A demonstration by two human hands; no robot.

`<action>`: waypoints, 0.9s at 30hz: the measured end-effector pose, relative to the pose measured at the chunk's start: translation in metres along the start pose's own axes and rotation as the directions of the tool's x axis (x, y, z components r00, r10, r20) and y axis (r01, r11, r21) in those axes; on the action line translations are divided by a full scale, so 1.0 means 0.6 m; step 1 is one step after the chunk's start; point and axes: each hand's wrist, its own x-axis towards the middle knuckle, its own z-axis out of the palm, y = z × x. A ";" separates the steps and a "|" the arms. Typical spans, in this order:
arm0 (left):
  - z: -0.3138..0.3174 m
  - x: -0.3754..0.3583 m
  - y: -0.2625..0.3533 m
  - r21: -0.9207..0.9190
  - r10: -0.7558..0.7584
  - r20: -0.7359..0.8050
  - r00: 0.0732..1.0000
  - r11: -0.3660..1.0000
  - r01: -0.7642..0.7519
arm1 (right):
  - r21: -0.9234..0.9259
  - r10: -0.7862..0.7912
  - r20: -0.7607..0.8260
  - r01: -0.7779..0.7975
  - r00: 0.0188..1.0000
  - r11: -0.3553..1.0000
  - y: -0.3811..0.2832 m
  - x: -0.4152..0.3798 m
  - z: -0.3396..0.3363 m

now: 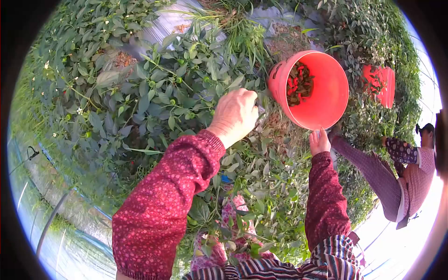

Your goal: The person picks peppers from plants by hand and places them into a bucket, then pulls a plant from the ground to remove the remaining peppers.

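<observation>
My left hand (234, 115) is closed, knuckles up, over the leafy pepper plants (182, 88). Something small and dark shows at its fingertips, but I cannot make out what it is. My right hand (319, 142) has its fingers at the near rim of a red bucket (332, 93) and appears to grip it. The bucket is tilted, with its mouth turned towards me. Inside lie red and dark brownish peppers (298, 85). Small green fruits hang among the leaves near my left hand.
A second red bucket (386, 87) stands among plants at the right. Another person (413, 175) in a patterned sleeve bends over the row there. Silvery ground sheet (168, 23) shows between rows. A curved hoop (50, 219) stands at the lower left.
</observation>
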 end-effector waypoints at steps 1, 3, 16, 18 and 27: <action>-0.016 -0.016 -0.027 0.210 0.047 -0.025 0.999 0.977 -0.041 | -0.013 0.024 -0.077 -0.025 0.997 1.000 0.006 0.003 0.002; -0.022 -0.053 -0.072 0.369 -0.058 0.079 0.995 0.929 0.025 | -0.053 -0.003 -0.097 -0.002 0.995 0.999 0.023 0.001 0.035; 0.027 -0.239 -0.114 0.258 -0.199 0.086 0.976 0.951 0.171 | -0.490 -0.139 0.345 0.305 0.928 0.817 -0.029 0.028 0.178; 0.046 -0.260 -0.112 0.216 -0.248 0.137 0.959 0.952 0.216 | -0.632 -0.148 0.644 0.631 0.751 0.451 -0.062 0.041 0.201; 0.084 -0.327 -0.109 0.070 -0.260 -0.065 0.964 0.962 0.264 | -0.120 0.021 0.416 0.032 0.909 0.992 -0.115 0.176 0.448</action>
